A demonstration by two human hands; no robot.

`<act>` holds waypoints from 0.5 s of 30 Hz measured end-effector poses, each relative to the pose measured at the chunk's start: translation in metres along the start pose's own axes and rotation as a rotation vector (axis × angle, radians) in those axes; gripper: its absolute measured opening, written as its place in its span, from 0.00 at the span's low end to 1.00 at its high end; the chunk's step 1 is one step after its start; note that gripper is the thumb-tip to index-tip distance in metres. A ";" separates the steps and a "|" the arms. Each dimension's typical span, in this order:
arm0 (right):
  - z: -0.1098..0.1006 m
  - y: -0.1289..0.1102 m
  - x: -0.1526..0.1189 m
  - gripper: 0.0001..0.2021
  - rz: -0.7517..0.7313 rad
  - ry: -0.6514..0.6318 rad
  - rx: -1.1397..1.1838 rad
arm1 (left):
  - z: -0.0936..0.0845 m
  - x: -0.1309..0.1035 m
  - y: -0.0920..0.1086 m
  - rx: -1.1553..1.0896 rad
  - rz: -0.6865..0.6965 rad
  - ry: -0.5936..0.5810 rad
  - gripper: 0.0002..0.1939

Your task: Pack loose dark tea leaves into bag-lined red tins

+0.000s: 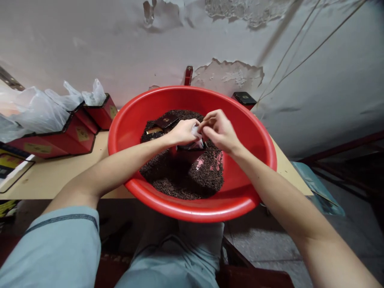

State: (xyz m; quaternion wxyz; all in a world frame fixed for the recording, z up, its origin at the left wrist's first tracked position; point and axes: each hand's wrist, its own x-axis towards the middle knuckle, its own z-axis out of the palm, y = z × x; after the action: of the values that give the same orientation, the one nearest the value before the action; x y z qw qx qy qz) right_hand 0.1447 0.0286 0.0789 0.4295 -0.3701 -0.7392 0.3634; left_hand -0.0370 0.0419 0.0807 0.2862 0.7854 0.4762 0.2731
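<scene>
A large red basin [192, 214] holds a heap of dark brown, grain-like bits [177, 188]. Inside it stands a dark red box or tin [183, 156], with a clear plastic bag [195, 140] showing at its mouth. My left hand [186, 132] is closed on the bag's gathered top. Fingers bent, my right hand [219, 130] meets the left at the bag's neck and pinches there; its fingertips partly hide the plastic. Behind my left hand, a dark lid [166, 120] lies on the heap.
Several red tins [64, 138] with plastic bags [42, 110] sticking out stand on the table [99, 176] at left. A black-topped tin [244, 99] is behind the basin at right. The peeling wall [120, 52] rises behind; a teal stool [319, 188] stands at right.
</scene>
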 end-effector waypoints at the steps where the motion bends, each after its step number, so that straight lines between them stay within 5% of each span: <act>1: -0.004 -0.002 0.001 0.19 0.020 0.052 0.054 | 0.003 0.001 0.001 -0.007 -0.023 0.027 0.11; 6: 0.002 0.011 0.003 0.41 0.295 -0.071 0.183 | 0.018 0.003 0.009 -0.336 -0.303 0.135 0.08; 10: 0.029 0.026 0.002 0.49 0.294 -0.035 0.171 | 0.019 0.001 0.014 -0.676 -0.560 0.205 0.13; 15: 0.049 0.031 -0.003 0.45 0.150 0.010 0.026 | 0.016 -0.003 0.019 -0.601 -0.357 0.183 0.14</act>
State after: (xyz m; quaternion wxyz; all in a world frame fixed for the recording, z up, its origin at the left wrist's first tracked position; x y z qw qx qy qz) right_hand 0.1089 0.0292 0.0336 0.4094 -0.4207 -0.7025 0.4024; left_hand -0.0157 0.0284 0.0829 0.5038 0.5429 0.5280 0.4155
